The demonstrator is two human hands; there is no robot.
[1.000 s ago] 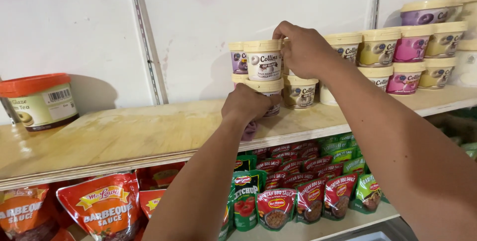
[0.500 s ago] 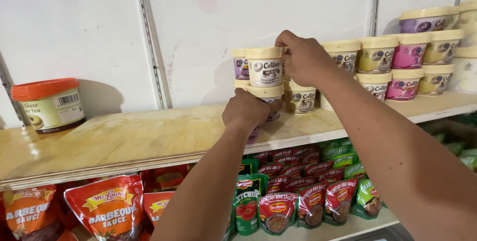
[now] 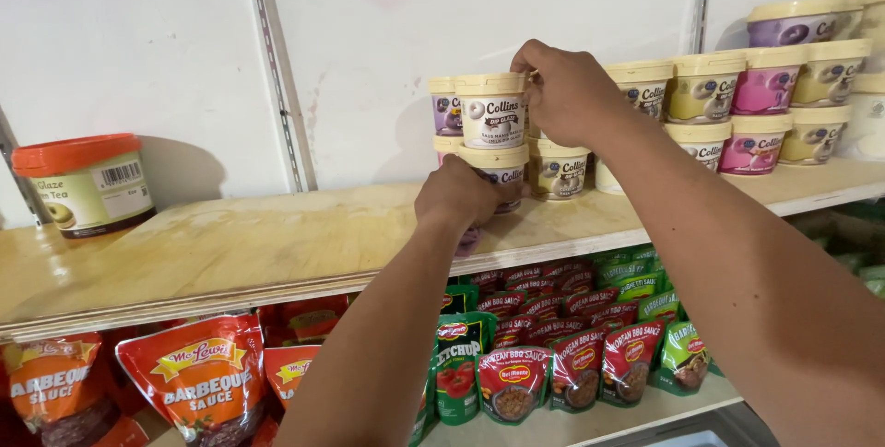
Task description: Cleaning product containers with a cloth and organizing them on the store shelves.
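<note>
Near the middle of the frame, the right hand [image 3: 564, 89] pinches a top tub's [image 3: 493, 111] lid. The left hand [image 3: 458, 196] wraps the bottom tub [image 3: 498, 170]. Two are stacked; the wooden shelf [image 3: 277, 244] has room left.

**Inspector A:** Upper shelf, position of stock?

**Inspector B:** A lone tub [image 3: 88, 184] sits at frame left on the wooden shelf [image 3: 240, 249]. At centre, small cups stand two high; the top cup [image 3: 493, 111] rests on a lower cup [image 3: 502, 170]. The left hand [image 3: 458, 196] is before the lower cup, the right hand [image 3: 567, 92] just right of the top cup.

**Inspector A:** Further right?

**Inspector B:** More stacked cups [image 3: 761, 88] run to the frame's right edge.

**Inspector A:** Below?

**Inspector B:** Sauce pouches [image 3: 572, 355] on the lower shelf, larger pouches [image 3: 198, 382] at lower left.
</note>
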